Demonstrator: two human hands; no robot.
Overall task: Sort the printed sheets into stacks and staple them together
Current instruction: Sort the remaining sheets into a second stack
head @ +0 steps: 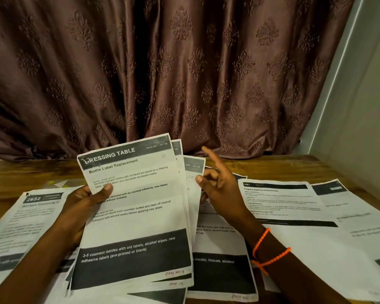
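Left grip [83,200] clamps the fanned sheets [136,207], right grip [215,185] pinches their edge; square edges on the bench [272,165] before stapling.

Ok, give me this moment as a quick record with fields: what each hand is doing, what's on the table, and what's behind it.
left hand: grips fanned white printed sheets, thumb on the top page
top page heading: DRESSING TABLE, Bottle Label Replacement
right hand: thumb pinches the fan's right edge, index finger raised
right wrist: orange beaded bracelet
brown wooden table: more printed sheets lying flat on both sides
background: brown patterned curtain
stapler: not visible
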